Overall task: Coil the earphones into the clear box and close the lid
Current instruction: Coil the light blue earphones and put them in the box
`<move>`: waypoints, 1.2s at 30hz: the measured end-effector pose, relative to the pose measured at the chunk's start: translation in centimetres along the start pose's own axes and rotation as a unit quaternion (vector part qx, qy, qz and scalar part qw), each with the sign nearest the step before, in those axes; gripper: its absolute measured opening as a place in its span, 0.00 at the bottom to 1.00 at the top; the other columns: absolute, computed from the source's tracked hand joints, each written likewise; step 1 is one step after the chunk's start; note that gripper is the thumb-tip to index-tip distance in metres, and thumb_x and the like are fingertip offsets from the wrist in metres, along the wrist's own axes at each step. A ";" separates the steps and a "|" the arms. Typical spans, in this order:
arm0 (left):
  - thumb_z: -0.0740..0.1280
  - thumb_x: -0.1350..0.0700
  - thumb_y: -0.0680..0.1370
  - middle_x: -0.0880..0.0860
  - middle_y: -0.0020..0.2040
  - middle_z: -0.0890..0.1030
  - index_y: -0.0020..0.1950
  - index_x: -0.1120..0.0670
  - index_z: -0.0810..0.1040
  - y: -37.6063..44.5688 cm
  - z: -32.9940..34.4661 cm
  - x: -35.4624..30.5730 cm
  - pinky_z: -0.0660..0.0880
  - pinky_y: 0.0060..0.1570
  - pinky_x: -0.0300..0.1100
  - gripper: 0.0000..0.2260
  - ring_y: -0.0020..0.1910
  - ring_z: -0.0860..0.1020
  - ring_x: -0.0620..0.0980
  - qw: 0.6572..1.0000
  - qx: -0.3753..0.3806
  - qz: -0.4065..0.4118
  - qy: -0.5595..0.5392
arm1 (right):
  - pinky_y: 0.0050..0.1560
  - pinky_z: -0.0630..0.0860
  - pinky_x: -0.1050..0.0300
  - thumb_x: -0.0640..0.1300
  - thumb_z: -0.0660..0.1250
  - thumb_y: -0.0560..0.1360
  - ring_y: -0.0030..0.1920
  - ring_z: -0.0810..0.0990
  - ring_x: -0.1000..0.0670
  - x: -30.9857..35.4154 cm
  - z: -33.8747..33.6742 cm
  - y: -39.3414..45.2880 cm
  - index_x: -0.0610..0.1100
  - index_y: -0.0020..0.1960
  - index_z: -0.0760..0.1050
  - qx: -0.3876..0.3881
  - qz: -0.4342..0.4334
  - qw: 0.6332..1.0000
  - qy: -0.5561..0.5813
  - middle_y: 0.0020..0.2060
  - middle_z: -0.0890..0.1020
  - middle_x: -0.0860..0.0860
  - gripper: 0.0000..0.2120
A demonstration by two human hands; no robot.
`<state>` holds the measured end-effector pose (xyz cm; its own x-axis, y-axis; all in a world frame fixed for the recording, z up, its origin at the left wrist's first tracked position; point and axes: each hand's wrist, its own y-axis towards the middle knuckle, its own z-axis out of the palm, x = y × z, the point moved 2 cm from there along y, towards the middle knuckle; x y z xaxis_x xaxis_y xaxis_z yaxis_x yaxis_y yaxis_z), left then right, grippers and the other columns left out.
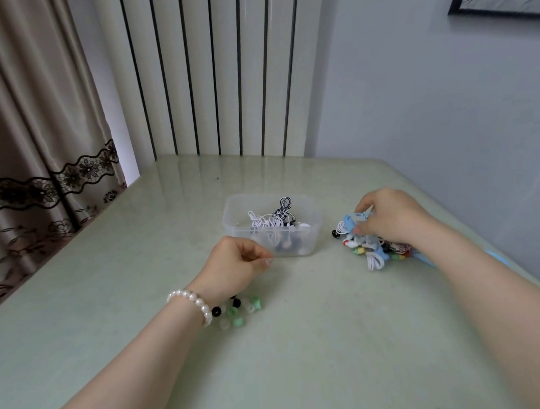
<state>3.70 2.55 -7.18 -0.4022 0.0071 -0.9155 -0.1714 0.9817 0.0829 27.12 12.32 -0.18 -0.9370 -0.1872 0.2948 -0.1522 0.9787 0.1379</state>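
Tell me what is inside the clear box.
The clear box holds coiled white earphones and a black-and-white striped pair, with earbuds near the front wall. The left hand covers the front left corner, so anything there is hidden.

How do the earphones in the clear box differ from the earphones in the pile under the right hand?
The earphones in the clear box are only white and black; the pile of earphones also shows blue, red, green and yellow. The boxed ones lie inside the clear box, untouched; the pile lies on the bare table, and the right hand grips it. Both are tangled cords.
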 end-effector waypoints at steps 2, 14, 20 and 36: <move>0.72 0.61 0.71 0.50 0.32 0.80 0.33 0.51 0.80 -0.1 0.1 0.0 0.72 0.36 0.36 0.08 0.32 0.74 0.45 1.000 0.003 0.000 -0.005 | 0.42 0.67 0.58 0.45 0.73 0.67 0.42 0.73 0.48 0.3 -1.2 0.1 0.47 0.56 0.74 -0.012 -0.016 0.997 0.073 0.33 0.71 0.54 0.18; 0.68 0.62 0.74 0.55 0.45 0.82 0.45 0.54 0.80 -1.3 1.3 -1.6 0.74 0.44 0.35 0.04 0.41 0.78 0.47 0.984 0.061 -0.007 -0.169 | 0.25 0.71 0.63 0.39 0.64 0.74 0.27 0.74 0.50 4.3 0.2 -2.6 0.40 0.55 0.74 0.179 -0.001 0.822 0.541 0.32 0.77 0.46 0.10; 0.68 0.60 0.70 0.54 0.53 0.82 0.58 0.56 0.76 -1.9 2.0 -2.2 0.79 0.49 0.45 0.17 0.50 0.81 0.54 0.931 0.160 -0.051 -0.324 | 0.28 0.77 0.61 0.38 0.63 0.72 0.28 0.80 0.50 6.2 2.8 -4.0 0.41 0.50 0.75 0.245 -0.011 0.715 0.654 0.31 0.80 0.46 0.08; 0.69 0.69 0.70 0.55 0.35 0.83 0.41 0.59 0.75 -1.9 1.6 -1.7 0.76 0.29 0.36 0.07 0.30 0.81 0.48 0.959 0.093 -0.078 -0.255 | 0.40 0.69 0.58 0.48 0.69 0.68 0.41 0.77 0.52 4.9 4.9 -5.4 0.47 0.37 0.80 0.152 -0.036 0.887 0.434 0.39 0.82 0.51 0.05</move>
<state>6.19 0.97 -6.40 0.1150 -0.0969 -0.9886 -0.0110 0.9950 -0.0988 21.77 6.49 -4.14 -0.3461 -0.1157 0.9310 -0.4038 0.9141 -0.0365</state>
